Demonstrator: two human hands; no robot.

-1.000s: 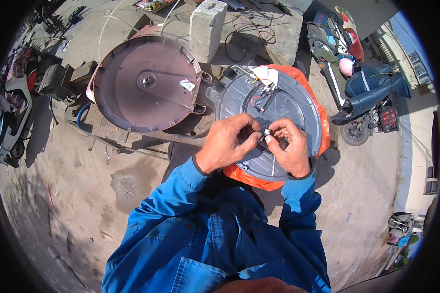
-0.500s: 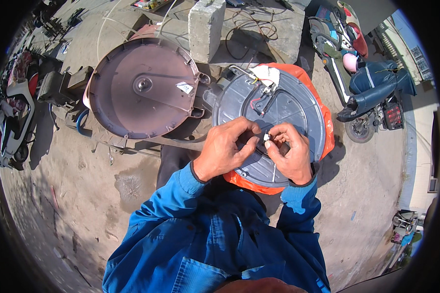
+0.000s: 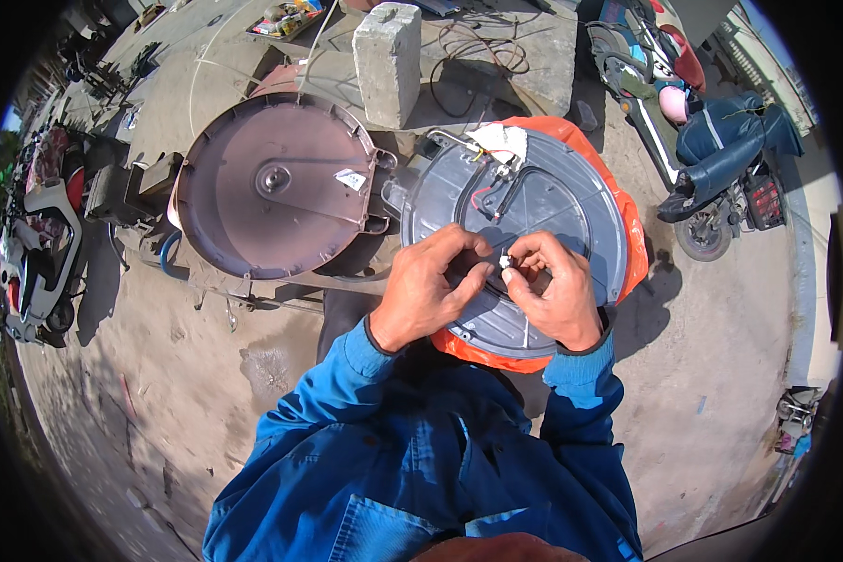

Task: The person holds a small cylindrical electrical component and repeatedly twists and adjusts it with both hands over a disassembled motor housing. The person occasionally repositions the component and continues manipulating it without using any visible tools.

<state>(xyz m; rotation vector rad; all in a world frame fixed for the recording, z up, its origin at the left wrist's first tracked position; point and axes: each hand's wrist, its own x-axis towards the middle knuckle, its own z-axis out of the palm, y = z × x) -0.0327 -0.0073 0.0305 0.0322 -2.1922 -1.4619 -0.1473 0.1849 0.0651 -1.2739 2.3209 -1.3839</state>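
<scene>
Over a round grey plastic cover [image 3: 557, 229] both my hands are close together, fingers bent. Between the thumb and forefinger of my right hand [image 3: 560, 290] is a small white piece [image 3: 506, 261], perhaps a connector. My left hand [image 3: 429, 288] curls its thumb and forefinger toward each other beside it; whatever they pinch is too small and shadowed to make out. Black cable with short red wires [image 3: 479, 199] lies on the cover above my hands. A crumpled white cloth or paper [image 3: 502, 142] rests at the cover's far edge. Orange plastic sheeting [image 3: 635, 251] shows beneath the cover.
At left sits a large round brown housing [image 3: 239, 201] with a central hub. Behind stand an upright concrete block [image 3: 387, 70] and a coiled hose or cable [image 3: 482, 47]. Scooters [image 3: 51, 244] are parked at left, another [image 3: 660, 131] at right. A tray of small items [image 3: 286, 19] is far back.
The whole view has shifted slightly. My fingers have turned the small white piece a little; both hands otherwise keep their place over the cover.
</scene>
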